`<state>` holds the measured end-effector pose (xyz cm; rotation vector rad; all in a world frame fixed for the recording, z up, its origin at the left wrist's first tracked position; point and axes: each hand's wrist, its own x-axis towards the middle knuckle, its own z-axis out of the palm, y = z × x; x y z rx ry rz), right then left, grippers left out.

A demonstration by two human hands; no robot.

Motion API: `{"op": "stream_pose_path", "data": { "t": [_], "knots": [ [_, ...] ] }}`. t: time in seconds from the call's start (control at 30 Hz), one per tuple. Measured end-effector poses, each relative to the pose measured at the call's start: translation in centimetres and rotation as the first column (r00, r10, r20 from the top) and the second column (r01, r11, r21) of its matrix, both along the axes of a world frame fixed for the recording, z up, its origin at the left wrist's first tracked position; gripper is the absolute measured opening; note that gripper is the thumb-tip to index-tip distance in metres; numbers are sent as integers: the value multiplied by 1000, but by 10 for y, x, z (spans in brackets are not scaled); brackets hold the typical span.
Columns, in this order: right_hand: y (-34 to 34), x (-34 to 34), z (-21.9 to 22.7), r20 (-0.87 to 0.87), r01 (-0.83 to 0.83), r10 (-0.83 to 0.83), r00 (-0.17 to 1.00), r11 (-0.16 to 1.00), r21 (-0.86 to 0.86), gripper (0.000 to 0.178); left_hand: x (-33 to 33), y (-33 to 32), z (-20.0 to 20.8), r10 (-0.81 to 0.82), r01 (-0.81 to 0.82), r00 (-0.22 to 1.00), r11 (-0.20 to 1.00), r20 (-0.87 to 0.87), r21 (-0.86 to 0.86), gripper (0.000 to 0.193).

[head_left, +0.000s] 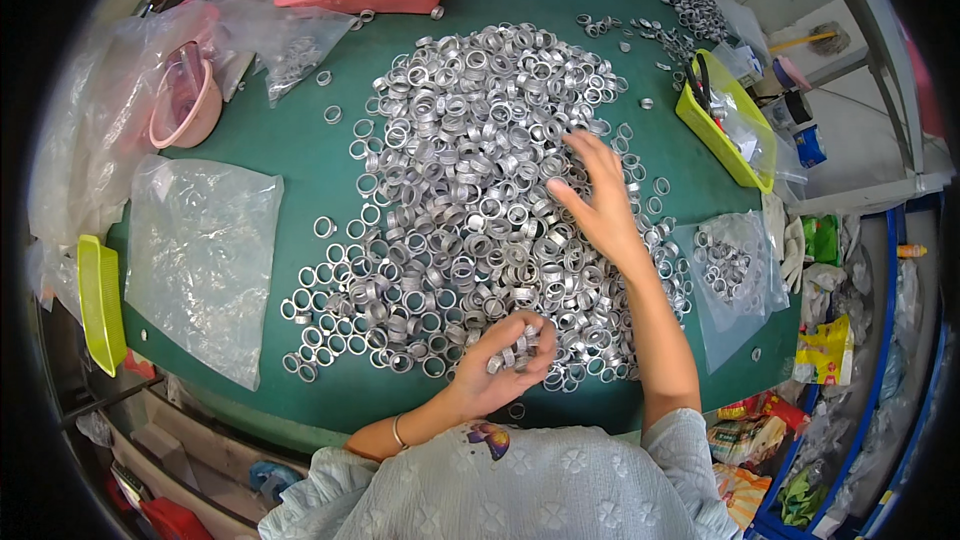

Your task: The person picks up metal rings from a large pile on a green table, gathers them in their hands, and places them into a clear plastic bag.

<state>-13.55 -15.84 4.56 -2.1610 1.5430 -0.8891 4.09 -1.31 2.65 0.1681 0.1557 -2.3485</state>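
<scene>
A broad heap of silver metal rings (470, 130) covers the middle of the green table. Close to my body, my left hand (500, 365) curls around several metal rings, which show in the palm between the bent fingers. My right hand (597, 195) reaches over the heap's right side, fingers and thumb apart, with nothing visible in its grasp. Its fingertips are over or against the rings; whether they touch is unclear. Single rings lie scattered along the heap's left and front edges.
A pink tray (372, 2) of rings stands at the far side. An empty-looking plastic bag (203, 265) lies left; another bag (735, 285) with rings lies right. A pink tub (187, 105), a green basket (100, 305) and a yellow-green basket (712, 145) flank the heap.
</scene>
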Motion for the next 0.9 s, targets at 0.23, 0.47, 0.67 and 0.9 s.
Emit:
{"op": "stream_pose_path", "data": {
  "t": [0.23, 0.47, 0.67, 0.9],
  "knots": [
    [47, 18, 9, -249, -233, 288, 925, 945, 227, 54, 2, 1, -7, 58, -57, 997, 998, 53, -17, 13],
    [29, -9, 11, 183, -149, 66, 981, 860, 488, 32, 5, 3, -11, -1, -7, 997, 994, -71, -108, 13],
    [4, 19, -26, -281, -46, 16, 960, 994, -100, 27, 4, 1, -8, -32, 26, 995, 998, -98, -62, 16],
    [29, -10, 23, 870, -470, -345, 352, 738, 484, 19, 9, 3, -9, -27, 24, 983, 1000, -180, -17, 22]
  ]
}}
